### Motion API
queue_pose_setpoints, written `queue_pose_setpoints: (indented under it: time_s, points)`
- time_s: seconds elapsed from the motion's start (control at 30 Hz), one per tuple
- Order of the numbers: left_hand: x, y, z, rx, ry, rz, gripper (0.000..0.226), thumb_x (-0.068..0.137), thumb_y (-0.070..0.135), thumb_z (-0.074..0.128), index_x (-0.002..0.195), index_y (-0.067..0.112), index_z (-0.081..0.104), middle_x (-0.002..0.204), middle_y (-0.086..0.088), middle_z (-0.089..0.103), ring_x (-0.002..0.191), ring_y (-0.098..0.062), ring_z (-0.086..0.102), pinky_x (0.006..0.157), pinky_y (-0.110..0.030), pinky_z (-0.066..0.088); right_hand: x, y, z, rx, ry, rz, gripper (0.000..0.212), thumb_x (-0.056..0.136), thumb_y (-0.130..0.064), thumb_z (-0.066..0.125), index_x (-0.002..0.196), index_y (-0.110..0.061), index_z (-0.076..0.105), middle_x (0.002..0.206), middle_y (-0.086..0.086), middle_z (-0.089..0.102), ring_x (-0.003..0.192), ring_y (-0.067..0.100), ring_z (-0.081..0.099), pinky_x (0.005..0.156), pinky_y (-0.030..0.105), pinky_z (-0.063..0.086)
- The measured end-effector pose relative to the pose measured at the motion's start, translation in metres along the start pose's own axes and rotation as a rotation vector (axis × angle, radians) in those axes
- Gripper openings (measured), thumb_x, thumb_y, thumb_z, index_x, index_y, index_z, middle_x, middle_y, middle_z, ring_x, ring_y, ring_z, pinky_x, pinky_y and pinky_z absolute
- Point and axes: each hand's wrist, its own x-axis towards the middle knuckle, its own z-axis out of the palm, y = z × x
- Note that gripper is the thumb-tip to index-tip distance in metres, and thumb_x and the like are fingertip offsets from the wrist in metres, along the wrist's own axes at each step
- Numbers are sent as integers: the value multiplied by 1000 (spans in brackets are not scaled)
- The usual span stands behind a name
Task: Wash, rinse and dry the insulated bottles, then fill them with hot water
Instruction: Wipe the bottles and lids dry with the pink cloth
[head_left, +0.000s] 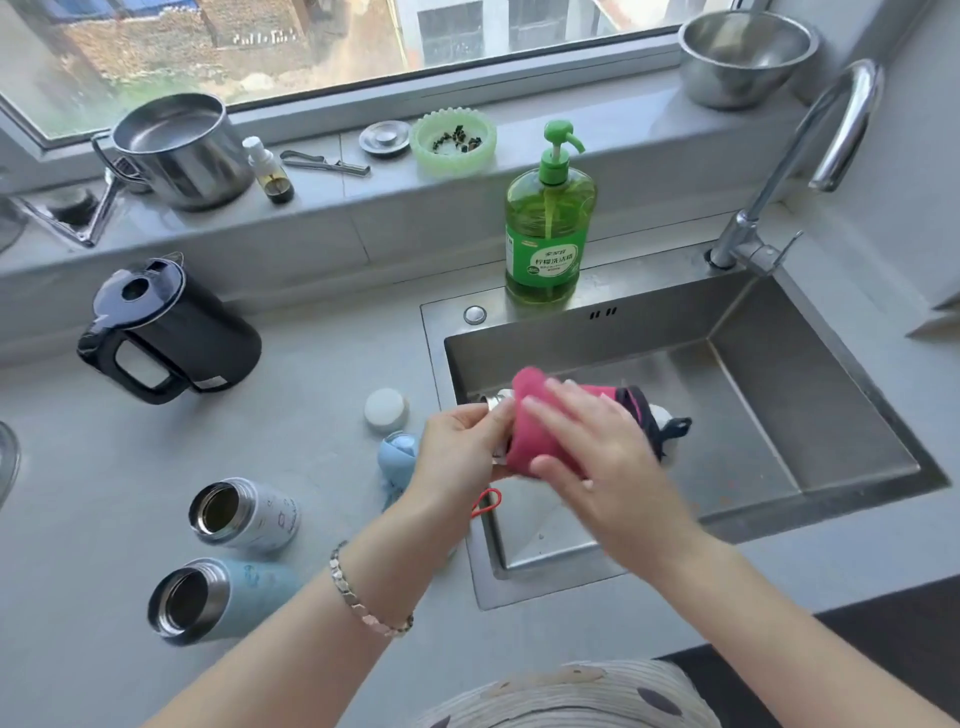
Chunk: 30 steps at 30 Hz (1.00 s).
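Head: bottle (497, 407) btwn L hand (460, 449), R hand (597, 441) w/ cloth (530, 431) (over sink (810, 364)).

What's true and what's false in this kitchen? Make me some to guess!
1. The right hand holds a pink cloth around a bottle over the sink. True.
2. The kettle is red. False: the electric kettle is black.
3. Two bottles on the counter have no lids on. True: the white bottle and the light blue bottle.
4. Water is pouring from the tap. False: no water is coming out of the tap.
5. The soap is lying in the sink. False: the green soap bottle stands upright on the sink's rim.
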Motion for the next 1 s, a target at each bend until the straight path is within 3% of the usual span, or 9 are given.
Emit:
queue_pose_setpoints:
  time_s: [0.13, 0.3, 0.37, 0.47, 0.57, 0.67, 0.8, 0.93, 1.0]
  points:
    - [-16, -3, -6, -61, 22, -22, 29, 95, 18, 50, 80, -3, 64, 70, -14, 58, 61, -23, 56, 63, -39, 55, 3, 9, 18, -210, -59, -80, 54, 94, -56, 28, 124, -20, 54, 125, 3, 60, 117, 22, 52, 101, 37, 32]
    - [-29, -12, -21, -78, 95, 59, 24, 94, 10, 50, 76, 9, 66, 73, -7, 63, 68, -15, 60, 64, -25, 56, 7, 37, 0, 114, -153, 357, 48, 90, -53, 34, 111, -25, 66, 110, -5, 67, 107, 19, 58, 84, 24, 36]
    - [-32, -17, -14, -46, 65, 43, 24, 94, 11, 52, 76, 4, 66, 71, -8, 62, 69, -16, 60, 67, -31, 56, 6, 12, 13, -2, -96, 223, 52, 89, -51, 29, 109, -22, 67, 107, -4, 69, 101, 19, 61, 83, 29, 38]
    - [-35, -20, -7, -121, 7, -68, 28, 95, 12, 50, 74, -1, 64, 56, -6, 62, 52, -12, 60, 52, -28, 55, -3, -9, 31, -139, -62, -50, 52, 96, -48, 28, 114, -17, 65, 111, -2, 67, 101, 19, 60, 89, 32, 37]
    - [-33, -17, -18, -233, 53, -171, 25, 96, 13, 48, 83, -2, 63, 72, -15, 64, 65, -23, 63, 66, -44, 58, -10, 14, 22, -223, -33, -197, 46, 93, -52, 36, 118, -21, 58, 115, 5, 65, 107, 19, 51, 95, 35, 33]
    - [-30, -15, -31, -239, 125, -240, 21, 95, 12, 50, 81, 0, 59, 79, -15, 58, 72, -27, 58, 65, -49, 56, -20, 36, 10, -216, -55, -182, 49, 79, -53, 52, 121, -29, 49, 122, 10, 60, 113, 20, 44, 99, 37, 29]
    - [-27, -6, -29, -224, 65, -353, 18, 95, 14, 51, 85, 1, 56, 83, -16, 56, 72, -31, 59, 53, -50, 56, -24, 36, 14, -412, -112, -232, 95, 43, -55, 82, 125, -24, 45, 123, 16, 58, 112, 31, 53, 98, 43, 30]
    - [-21, 6, -23, -225, -64, -467, 19, 96, 17, 48, 89, 1, 55, 81, -14, 57, 73, -30, 59, 62, -53, 49, -12, 41, 8, -469, -21, -291, 82, 47, -32, 86, 119, -21, 48, 98, 12, 65, 83, 30, 63, 81, 40, 48]
    - [-18, 9, -25, -142, -137, -379, 23, 96, 19, 49, 96, -2, 58, 87, -16, 59, 79, -30, 60, 68, -52, 56, -1, 41, -4, -356, -136, -206, 81, 44, -29, 83, 118, -25, 51, 93, 5, 66, 79, 27, 64, 73, 34, 50]
